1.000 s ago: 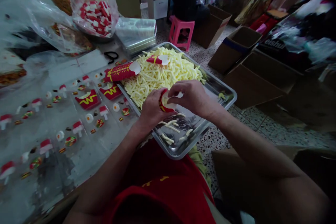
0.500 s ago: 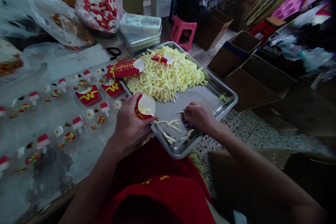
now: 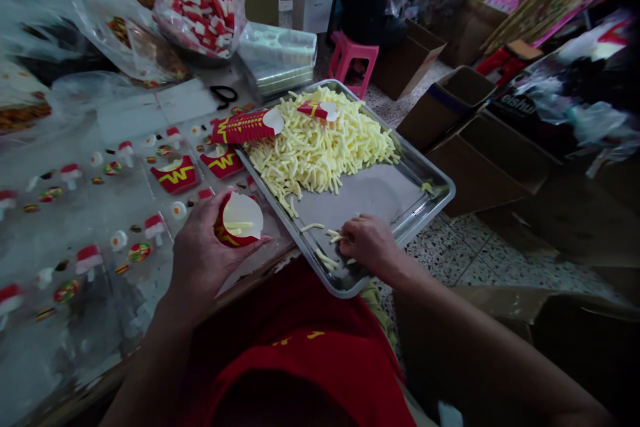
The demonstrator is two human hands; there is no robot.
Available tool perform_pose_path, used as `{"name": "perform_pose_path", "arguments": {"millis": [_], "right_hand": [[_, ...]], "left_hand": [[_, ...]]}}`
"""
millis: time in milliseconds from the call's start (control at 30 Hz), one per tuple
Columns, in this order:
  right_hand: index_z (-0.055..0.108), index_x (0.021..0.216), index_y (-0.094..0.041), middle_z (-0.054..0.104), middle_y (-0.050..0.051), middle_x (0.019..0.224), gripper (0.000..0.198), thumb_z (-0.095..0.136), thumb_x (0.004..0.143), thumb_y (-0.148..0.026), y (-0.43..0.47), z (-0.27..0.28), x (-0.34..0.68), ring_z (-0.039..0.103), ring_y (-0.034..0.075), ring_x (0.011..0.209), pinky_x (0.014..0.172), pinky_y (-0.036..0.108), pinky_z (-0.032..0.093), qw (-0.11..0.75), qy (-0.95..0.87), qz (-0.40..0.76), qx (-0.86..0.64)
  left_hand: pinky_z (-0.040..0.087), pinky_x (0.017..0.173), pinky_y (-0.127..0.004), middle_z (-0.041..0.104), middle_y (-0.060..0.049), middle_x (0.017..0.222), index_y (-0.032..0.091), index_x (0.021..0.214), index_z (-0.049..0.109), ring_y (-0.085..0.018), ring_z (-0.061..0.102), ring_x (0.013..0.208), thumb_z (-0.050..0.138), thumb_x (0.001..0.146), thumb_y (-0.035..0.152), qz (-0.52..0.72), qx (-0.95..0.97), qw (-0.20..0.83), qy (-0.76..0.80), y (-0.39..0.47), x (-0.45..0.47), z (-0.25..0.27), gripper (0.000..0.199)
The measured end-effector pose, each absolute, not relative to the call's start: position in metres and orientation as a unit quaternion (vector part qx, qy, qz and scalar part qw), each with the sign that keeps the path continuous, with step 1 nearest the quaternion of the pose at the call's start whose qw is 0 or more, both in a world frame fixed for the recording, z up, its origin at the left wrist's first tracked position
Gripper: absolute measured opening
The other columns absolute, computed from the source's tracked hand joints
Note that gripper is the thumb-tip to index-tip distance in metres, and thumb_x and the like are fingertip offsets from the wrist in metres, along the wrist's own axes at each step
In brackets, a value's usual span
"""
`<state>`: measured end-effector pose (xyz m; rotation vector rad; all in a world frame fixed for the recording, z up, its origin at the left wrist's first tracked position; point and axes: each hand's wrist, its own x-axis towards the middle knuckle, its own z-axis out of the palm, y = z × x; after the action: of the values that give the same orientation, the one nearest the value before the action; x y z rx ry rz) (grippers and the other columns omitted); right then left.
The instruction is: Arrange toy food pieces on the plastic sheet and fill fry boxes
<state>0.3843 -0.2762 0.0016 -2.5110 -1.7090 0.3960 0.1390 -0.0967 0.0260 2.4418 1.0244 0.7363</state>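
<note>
My left hand (image 3: 203,250) is wrapped round a red fries carton (image 3: 243,213), its white inside facing up and a few pale sticks in it. Over the near end of the metal tray (image 3: 425,203), my right hand (image 3: 367,243) has its fingers pinched together at some pale yellow toy-like fries (image 3: 334,236). A few more loose sticks (image 3: 326,259) lie close by on the tray. Behind them rises a large heap of the same fries (image 3: 320,147). A stack of nested red cartons (image 3: 245,127) and a single carton (image 3: 317,109) rest on the heap.
Two flat red cartons (image 3: 175,175) lie on the table among rows of small toy foods in clear trays (image 3: 140,252). Further back are a bag of red-and-white pieces (image 3: 205,17), stacked clear plastic trays (image 3: 277,57) and black-handled scissors (image 3: 223,97). Cardboard boxes (image 3: 490,167) and a pink stool (image 3: 353,60) stand beyond.
My left hand has moved left with the carton, away from the tray's edge and over the table. My right hand has shifted slightly nearer to me, among the loose fries.
</note>
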Motion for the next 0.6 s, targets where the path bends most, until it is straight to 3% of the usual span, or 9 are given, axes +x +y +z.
{"name": "perform_pose_path", "arguments": {"millis": [167,367,600], "right_hand": [[0.076,0.079,-0.021,0.072,0.004,0.089,0.006,0.073,0.075,-0.019,-0.257,0.006,0.38,0.058,0.021,0.086,0.079,0.032,0.038,0.141,-0.619,0.092,-0.767],[0.069,0.08,-0.017,0.071,0.008,0.087,0.005,0.066,0.082,-0.014,-0.227,-0.005,0.367,0.058,0.022,0.087,0.08,0.034,0.035,0.056,-0.738,0.081,-0.668],[0.076,0.083,-0.02,0.071,-0.001,0.073,0.014,0.074,0.07,-0.015,-0.262,0.013,0.359,0.062,0.015,0.066,0.061,0.025,0.037,0.132,-0.528,0.262,-0.797]], "left_hand": [[0.048,0.1,-0.044,0.062,-0.01,0.126,0.022,0.134,0.051,-0.032,0.06,0.114,0.082,0.064,0.06,0.259,0.876,0.212,0.348,-0.103,0.149,0.029,0.085],[0.048,0.101,-0.044,0.063,-0.011,0.128,0.023,0.135,0.052,-0.032,0.06,0.116,0.081,0.067,0.056,0.249,0.886,0.218,0.324,-0.112,0.149,0.037,0.081],[0.048,0.101,-0.046,0.063,-0.01,0.13,0.023,0.135,0.052,-0.033,0.06,0.115,0.08,0.065,0.059,0.206,0.889,0.227,0.341,-0.11,0.148,0.03,0.083]]}}
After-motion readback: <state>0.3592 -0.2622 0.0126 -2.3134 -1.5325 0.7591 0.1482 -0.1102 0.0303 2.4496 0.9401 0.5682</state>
